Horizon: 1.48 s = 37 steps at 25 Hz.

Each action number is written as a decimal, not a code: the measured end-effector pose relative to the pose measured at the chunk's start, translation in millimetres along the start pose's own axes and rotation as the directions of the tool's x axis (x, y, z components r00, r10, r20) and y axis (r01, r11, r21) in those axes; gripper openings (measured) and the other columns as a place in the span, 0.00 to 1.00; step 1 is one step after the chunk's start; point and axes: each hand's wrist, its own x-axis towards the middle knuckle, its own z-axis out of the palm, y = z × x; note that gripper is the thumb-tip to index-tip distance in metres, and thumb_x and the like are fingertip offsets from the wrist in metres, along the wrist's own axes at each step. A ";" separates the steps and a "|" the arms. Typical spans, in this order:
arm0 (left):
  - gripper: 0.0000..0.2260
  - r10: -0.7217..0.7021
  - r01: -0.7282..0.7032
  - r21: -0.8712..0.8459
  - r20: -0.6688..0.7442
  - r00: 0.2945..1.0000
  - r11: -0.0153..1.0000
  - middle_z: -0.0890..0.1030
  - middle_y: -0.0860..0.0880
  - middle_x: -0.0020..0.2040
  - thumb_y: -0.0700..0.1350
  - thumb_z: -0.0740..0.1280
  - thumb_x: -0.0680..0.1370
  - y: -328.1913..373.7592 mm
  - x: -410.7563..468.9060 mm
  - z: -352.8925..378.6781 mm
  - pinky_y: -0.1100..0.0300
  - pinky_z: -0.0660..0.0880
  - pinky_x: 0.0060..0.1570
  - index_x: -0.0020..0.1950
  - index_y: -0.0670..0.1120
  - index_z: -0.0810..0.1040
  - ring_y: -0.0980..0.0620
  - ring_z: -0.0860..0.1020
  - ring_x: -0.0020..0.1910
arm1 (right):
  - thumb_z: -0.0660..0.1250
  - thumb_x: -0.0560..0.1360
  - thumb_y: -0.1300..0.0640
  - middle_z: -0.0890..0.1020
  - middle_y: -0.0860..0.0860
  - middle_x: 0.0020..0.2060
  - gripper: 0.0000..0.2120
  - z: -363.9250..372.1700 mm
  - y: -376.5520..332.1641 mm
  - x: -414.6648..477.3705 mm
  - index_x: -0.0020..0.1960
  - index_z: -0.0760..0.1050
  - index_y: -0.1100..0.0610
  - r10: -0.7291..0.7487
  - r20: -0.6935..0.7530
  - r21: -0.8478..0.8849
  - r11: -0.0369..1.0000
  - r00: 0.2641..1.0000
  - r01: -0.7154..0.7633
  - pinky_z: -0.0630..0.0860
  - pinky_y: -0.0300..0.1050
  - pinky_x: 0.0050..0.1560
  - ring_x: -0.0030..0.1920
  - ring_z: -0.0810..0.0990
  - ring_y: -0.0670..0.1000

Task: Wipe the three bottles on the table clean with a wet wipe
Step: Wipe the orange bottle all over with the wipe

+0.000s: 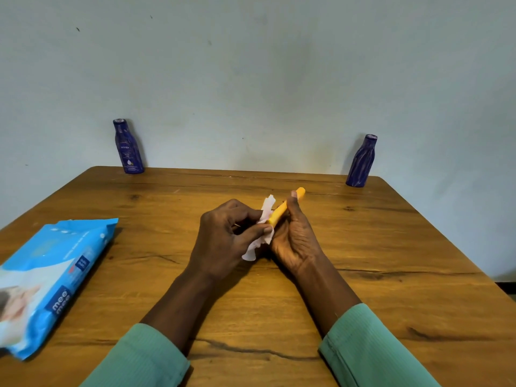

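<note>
Over the middle of the wooden table [391,247], my right hand [296,241] grips a slim yellow bottle [284,208], tilted with its far end up and to the right. My left hand [226,238] pinches a crumpled white wet wipe [265,219] against the bottle's lower end. Most of the yellow bottle is hidden by my fingers. Two dark blue bottles stand upright at the table's far edge, one at the left corner [129,148] and one at the right corner [361,162].
A blue pack of wet wipes [50,280] lies flat near the table's left edge. A pale wall rises right behind the far edge. My green sleeves [371,347] reach in from the near edge.
</note>
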 end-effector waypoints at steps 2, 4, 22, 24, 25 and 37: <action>0.08 0.007 -0.009 -0.028 -0.045 0.999 1.000 0.84 0.54 0.45 0.44 0.79 0.73 2.9 -0.5 1.7 0.65 0.78 0.40 0.51 0.47 0.88 0.56 0.83 0.43 | 0.69 0.81 0.45 0.79 0.66 0.57 0.29 -0.6 3.9 1.4 0.71 0.70 0.65 -0.084 0.005 -0.097 0.992 0.996 0.084 0.75 0.64 0.70 0.68 0.80 0.64; 0.07 -0.033 0.032 -0.023 -0.067 0.997 0.999 0.84 0.54 0.45 0.44 0.79 0.73 1.3 -1.9 -0.1 0.64 0.78 0.39 0.51 0.48 0.88 0.56 0.83 0.43 | 0.70 0.80 0.46 0.81 0.62 0.52 0.25 -2.7 5.1 4.5 0.68 0.70 0.62 -0.216 0.015 -0.264 0.941 0.976 0.212 0.80 0.63 0.61 0.59 0.84 0.61; 0.12 0.045 -0.048 0.340 0.016 0.999 0.939 0.78 0.52 0.50 0.39 0.74 0.77 20.2 -37.8 -0.2 0.65 0.76 0.44 0.59 0.49 0.86 0.60 0.76 0.48 | 0.59 0.86 0.44 0.87 0.54 0.53 0.13 -14.0 14.0 14.8 0.64 0.77 0.46 -0.237 0.272 -0.612 0.705 0.933 0.358 0.85 0.59 0.52 0.54 0.87 0.58; 0.10 0.096 -0.152 0.402 0.158 0.983 0.903 0.76 0.53 0.50 0.41 0.72 0.78 22.8 -39.5 -11.1 0.67 0.74 0.43 0.57 0.52 0.85 0.60 0.74 0.48 | 0.58 0.86 0.43 0.87 0.53 0.50 0.14 -13.8 13.7 15.5 0.63 0.77 0.46 -0.215 0.271 -0.619 0.708 0.938 0.341 0.85 0.54 0.47 0.51 0.87 0.57; 0.10 0.094 -0.165 0.424 0.183 0.978 0.890 0.76 0.54 0.50 0.42 0.71 0.79 24.1 -33.8 -16.4 0.67 0.73 0.43 0.57 0.54 0.85 0.60 0.74 0.48 | 0.58 0.86 0.43 0.87 0.53 0.49 0.14 -13.7 14.4 15.5 0.64 0.77 0.46 -0.173 0.277 -0.612 0.727 0.945 0.312 0.84 0.53 0.44 0.49 0.87 0.57; 0.15 0.113 -0.350 0.573 0.408 0.906 0.741 0.78 0.47 0.52 0.42 0.74 0.77 40.2 -36.4 -7.1 0.60 0.73 0.41 0.64 0.48 0.82 0.51 0.77 0.48 | 0.42 0.75 0.22 0.89 0.55 0.49 0.39 -7.8 4.6 -4.4 0.58 0.80 0.46 0.017 0.200 -0.491 0.867 0.980 0.085 0.83 0.56 0.55 0.53 0.87 0.57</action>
